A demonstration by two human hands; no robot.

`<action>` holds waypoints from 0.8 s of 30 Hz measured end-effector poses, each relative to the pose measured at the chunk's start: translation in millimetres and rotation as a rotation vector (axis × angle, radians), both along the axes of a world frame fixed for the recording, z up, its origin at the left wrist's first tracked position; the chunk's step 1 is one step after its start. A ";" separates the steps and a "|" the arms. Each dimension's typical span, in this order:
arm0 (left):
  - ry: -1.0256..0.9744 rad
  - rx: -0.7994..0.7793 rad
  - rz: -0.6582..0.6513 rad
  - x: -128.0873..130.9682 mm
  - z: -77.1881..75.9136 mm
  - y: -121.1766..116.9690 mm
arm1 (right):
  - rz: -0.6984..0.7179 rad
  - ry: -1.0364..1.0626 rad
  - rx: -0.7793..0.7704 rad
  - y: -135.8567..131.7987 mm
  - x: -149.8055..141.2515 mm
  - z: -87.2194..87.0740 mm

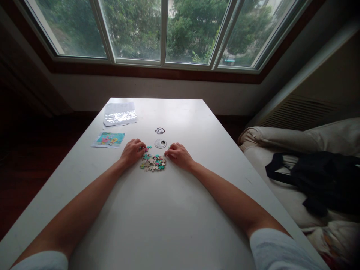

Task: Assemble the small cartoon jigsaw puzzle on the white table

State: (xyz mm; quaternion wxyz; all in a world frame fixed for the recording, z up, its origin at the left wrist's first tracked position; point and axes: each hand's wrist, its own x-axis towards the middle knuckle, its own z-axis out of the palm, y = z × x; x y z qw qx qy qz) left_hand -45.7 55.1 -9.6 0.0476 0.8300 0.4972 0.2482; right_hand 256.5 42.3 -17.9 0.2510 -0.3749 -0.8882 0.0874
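Note:
A small heap of jigsaw pieces (153, 162), teal, pink and cardboard-brown, lies in the middle of the white table (174, 210). My left hand (132, 150) rests at the heap's left edge with its fingers curled, fingertips touching a teal piece. At the heap's right edge my right hand (179, 154) lies knuckles up, fingers bent and pressed together near the pieces. What either hand pinches is too small to make out.
A colourful picture card (109, 139) and a clear plastic bag (119, 113) lie at the table's left rear. Two round cable holes (160, 137) sit behind the heap. A cushioned seat with a black bag (323, 180) stands right of the table. Windows run along the far wall.

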 end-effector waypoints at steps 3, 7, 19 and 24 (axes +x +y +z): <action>-0.008 -0.003 -0.012 -0.4 -0.6 0.3 | 0.025 -0.011 0.018 -0.1 0.1 -0.4; -0.020 -0.010 -0.040 -0.4 -0.6 0.1 | 0.027 0.009 0.015 -0.6 -0.3 -0.1; -0.044 0.015 0.005 0.0 -1.3 0.1 | -0.173 0.010 0.021 0.3 2.4 -1.6; -0.057 -0.027 -0.088 -0.3 3.1 -0.9 | -0.107 0.020 0.026 -0.4 1.3 -0.4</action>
